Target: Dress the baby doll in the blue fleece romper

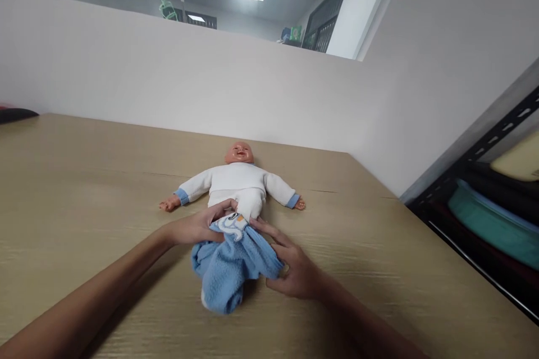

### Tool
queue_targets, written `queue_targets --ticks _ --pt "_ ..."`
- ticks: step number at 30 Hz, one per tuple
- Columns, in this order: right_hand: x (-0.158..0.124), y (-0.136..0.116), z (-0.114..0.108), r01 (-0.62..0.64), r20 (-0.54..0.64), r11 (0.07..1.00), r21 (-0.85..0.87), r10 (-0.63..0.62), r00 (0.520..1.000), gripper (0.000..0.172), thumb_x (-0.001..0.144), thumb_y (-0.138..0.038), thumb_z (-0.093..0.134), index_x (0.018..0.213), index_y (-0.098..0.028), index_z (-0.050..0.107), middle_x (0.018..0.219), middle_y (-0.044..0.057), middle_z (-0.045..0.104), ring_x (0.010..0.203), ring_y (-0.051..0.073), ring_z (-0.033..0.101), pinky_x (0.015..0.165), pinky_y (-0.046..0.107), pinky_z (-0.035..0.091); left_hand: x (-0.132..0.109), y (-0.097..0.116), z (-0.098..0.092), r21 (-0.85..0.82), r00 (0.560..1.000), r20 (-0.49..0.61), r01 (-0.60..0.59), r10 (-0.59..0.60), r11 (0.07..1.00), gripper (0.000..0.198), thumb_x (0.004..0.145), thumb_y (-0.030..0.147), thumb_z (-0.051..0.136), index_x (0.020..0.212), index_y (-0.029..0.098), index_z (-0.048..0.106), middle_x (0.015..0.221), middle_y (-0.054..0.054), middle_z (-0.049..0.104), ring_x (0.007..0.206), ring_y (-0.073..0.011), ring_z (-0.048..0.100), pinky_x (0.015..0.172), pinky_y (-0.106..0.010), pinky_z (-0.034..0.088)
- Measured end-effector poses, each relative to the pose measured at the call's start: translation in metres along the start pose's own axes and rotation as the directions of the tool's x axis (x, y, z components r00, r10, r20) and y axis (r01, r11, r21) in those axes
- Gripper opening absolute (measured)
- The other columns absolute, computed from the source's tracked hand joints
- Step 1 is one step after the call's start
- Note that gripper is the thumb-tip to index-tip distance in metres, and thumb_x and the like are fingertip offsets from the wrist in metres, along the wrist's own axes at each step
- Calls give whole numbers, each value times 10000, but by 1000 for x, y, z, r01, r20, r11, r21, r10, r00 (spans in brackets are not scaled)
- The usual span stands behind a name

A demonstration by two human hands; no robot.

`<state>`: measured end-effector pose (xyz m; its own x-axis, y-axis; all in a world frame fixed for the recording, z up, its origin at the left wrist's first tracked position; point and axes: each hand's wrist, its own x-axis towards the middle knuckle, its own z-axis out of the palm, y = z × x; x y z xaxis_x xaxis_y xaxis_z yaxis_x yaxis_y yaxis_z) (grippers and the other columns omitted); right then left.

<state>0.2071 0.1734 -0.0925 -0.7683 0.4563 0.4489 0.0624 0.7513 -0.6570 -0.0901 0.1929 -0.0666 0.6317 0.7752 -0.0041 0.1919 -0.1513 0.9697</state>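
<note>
A baby doll (238,178) lies on its back with its head toward the wall and its arms spread. It wears a white long-sleeved top with blue cuffs and a white lower garment. Over its lower end is a bunched blue fleece garment (236,269) with a white and orange animal patch; the doll's feet are hidden. My left hand (210,224) grips the garment's left edge, its fingers reaching against the doll's white clothing. On the other side, my right hand (290,263) holds the right edge, fingers stretched toward the doll's leg.
The doll rests on a wooden table (105,202) that meets a white partition (189,78) at the back. To the right stands a black metal shelf (471,162) holding a teal tub (488,224). A dark object (17,115) sits at the far left edge.
</note>
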Motion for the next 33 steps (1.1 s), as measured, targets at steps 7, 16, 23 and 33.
queue_targets --ticks 7,16,23,33 --pt "0 5 1 -61 -323 994 89 87 942 236 806 -198 811 989 -247 671 1377 112 603 1312 303 593 1121 475 521 0 -1 -5 64 1000 29 5 -7 998 748 708 383 777 1366 283 435 1308 -40 569 1185 -282 571 994 -324 461" --pt "-3 -3 20 -299 -129 910 287 346 929 483 750 -183 715 1228 -246 678 1173 75 714 1143 335 669 1062 453 531 -7 4 0 -144 998 -37 38 -44 989 585 872 366 621 1438 271 505 1236 36 701 1220 -290 635 1004 -307 485" --pt "-8 -10 19 -401 36 727 557 461 887 705 853 -368 714 1513 -249 499 1364 108 682 1238 335 654 1077 501 521 -3 14 2 -111 998 -55 -5 -1 994 563 912 524 705 1386 238 606 1431 -93 671 1384 -339 575 1092 -304 501" --pt "-8 -17 10 -385 -27 848 365 423 906 593 865 -195 646 1449 -250 554 1254 85 708 1257 316 628 1131 499 498 -9 36 8 80 997 74 -25 19 997 646 998 430 602 1589 216 450 1637 -54 507 1515 -349 441 1198 -315 406"
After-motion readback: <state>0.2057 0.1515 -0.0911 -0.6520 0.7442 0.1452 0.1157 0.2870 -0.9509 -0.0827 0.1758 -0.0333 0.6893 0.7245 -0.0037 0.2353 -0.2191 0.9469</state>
